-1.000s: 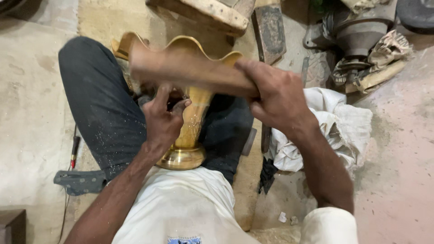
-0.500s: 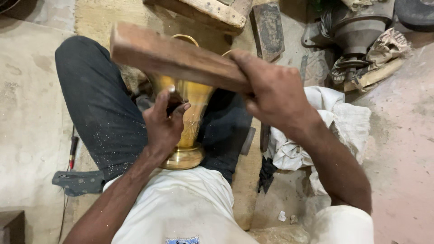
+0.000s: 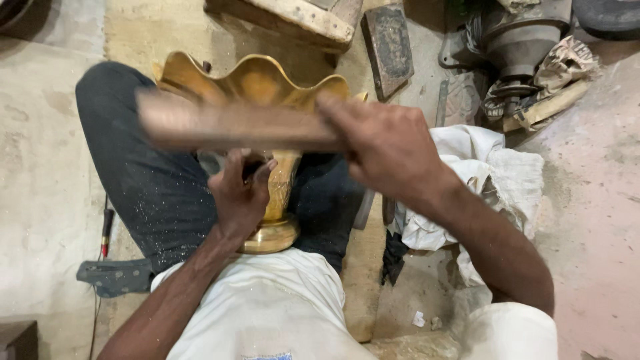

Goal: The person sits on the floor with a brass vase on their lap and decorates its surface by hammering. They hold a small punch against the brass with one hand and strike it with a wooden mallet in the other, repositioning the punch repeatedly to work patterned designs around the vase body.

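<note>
A brass vase [image 3: 257,83] with a wavy flared rim lies tilted across my lap, its round foot toward my belly. My left hand [image 3: 240,193] grips the vase's narrow stem. My right hand [image 3: 387,150] is shut on a flat wooden bat [image 3: 233,127], blurred by motion, held across the vase just below the rim. My dark trouser leg [image 3: 133,167] lies under the vase.
A white cloth [image 3: 480,180] is bunched at my right. A wooden block [image 3: 293,17] and a dark flat stone [image 3: 389,47] lie ahead. Metal parts and rags [image 3: 533,60] fill the top right. A small tool [image 3: 107,227] lies on the floor at left.
The wooden bat was lifted half a second ago and has now swung back down onto the vase near its rim. My left hand has stayed on the stem.
</note>
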Available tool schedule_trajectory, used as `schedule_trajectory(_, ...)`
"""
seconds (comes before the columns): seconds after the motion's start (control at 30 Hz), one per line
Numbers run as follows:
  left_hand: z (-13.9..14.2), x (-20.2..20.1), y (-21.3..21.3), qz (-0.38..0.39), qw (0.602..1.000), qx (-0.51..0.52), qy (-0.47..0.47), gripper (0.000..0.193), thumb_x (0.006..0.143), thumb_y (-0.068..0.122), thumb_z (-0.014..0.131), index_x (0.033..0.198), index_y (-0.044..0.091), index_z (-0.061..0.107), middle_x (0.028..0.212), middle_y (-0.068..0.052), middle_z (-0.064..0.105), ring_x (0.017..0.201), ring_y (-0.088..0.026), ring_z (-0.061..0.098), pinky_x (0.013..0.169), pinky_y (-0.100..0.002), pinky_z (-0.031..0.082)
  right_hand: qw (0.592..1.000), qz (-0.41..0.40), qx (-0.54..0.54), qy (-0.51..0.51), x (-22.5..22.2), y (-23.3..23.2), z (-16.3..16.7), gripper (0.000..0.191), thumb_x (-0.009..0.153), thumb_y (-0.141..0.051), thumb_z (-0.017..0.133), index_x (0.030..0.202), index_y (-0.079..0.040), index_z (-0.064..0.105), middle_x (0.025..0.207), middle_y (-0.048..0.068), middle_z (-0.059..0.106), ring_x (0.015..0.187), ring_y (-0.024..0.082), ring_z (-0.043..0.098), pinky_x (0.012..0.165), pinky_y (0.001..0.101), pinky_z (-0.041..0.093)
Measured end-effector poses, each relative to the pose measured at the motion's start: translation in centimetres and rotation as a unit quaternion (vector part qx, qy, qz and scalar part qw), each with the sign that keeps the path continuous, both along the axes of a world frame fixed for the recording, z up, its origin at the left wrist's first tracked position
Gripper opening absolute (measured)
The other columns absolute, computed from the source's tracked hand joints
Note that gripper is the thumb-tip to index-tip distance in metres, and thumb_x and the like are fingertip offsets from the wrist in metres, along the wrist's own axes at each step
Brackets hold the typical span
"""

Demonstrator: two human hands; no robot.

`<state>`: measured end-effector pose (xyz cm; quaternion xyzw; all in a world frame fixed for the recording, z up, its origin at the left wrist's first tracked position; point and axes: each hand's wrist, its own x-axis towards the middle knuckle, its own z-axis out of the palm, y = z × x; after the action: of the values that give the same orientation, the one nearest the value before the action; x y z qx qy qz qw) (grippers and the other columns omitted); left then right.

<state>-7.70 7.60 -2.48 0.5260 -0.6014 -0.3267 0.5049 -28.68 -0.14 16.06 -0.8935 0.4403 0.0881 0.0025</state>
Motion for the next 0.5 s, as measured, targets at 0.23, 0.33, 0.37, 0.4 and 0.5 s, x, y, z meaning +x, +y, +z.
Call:
schedule_trajectory(0.23,-1.2,-0.1,0.8,-0.003,1.0,-0.019,0.011,0.017,0.095,0.001,0.073,0.111,0.002,0.065,0.083,-0.01,0.073,0.065,-0.014,0.068,0.053,-0.029,0.055,0.993,-0.037,0.06,-0.09,-0.7,0.8,-0.3,0.05,0.094,-0.015,0.067,0.143,-0.013,0.057,0.096,0.007,0.069,0.076,0.021,0.068,0.066,0.0409,0.059)
schedule_trajectory(0.33,-2.0,-0.3,1.2,-0.011,1.0,-0.004,0.01,0.017,0.094,0.001,0.072,0.11,0.001,0.066,0.081,-0.011,0.071,0.065,-0.015,0.067,0.054,-0.031,0.057,0.995,0.053,-0.07,0.056,-1.1,1.1,-0.2,0.041,0.092,-0.028,0.069,0.132,-0.027,0.063,0.094,0.005,0.071,0.072,0.022,0.07,0.058,0.0399,0.059)
schedule_trajectory(0.37,-2.3,-0.4,1.1,-0.027,0.999,0.024,0.036,0.01,0.095,-0.001,0.069,0.104,0.003,0.069,0.075,-0.01,0.07,0.059,-0.015,0.063,0.049,-0.03,0.056,0.998,0.043,-0.036,-0.024,-1.2,1.2,-0.2,0.044,0.092,-0.025,0.068,0.136,-0.022,0.061,0.097,0.005,0.071,0.075,0.022,0.07,0.064,0.0401,0.06)
schedule_trajectory(0.4,-2.5,-0.5,1.0,-0.044,0.996,0.053,0.061,0.01,0.096,-0.002,0.066,0.098,0.006,0.072,0.069,-0.009,0.069,0.052,-0.015,0.059,0.044,-0.03,0.054,0.994,0.031,-0.002,-0.105,-1.2,1.2,-0.1,0.047,0.093,-0.022,0.068,0.139,-0.018,0.059,0.1,0.006,0.07,0.078,0.021,0.069,0.07,0.0402,0.06)
schedule_trajectory(0.5,-2.9,-0.5,0.9,0.003,1.0,-0.018,-0.004,0.022,0.102,0.004,0.071,0.113,-0.004,0.054,0.078,-0.008,0.07,0.062,-0.012,0.068,0.051,-0.027,0.061,0.997,0.039,-0.066,0.023,-1.3,1.6,-0.1,0.043,0.095,-0.026,0.071,0.136,-0.023,0.06,0.094,0.004,0.07,0.076,0.02,0.07,0.064,0.0389,0.061)
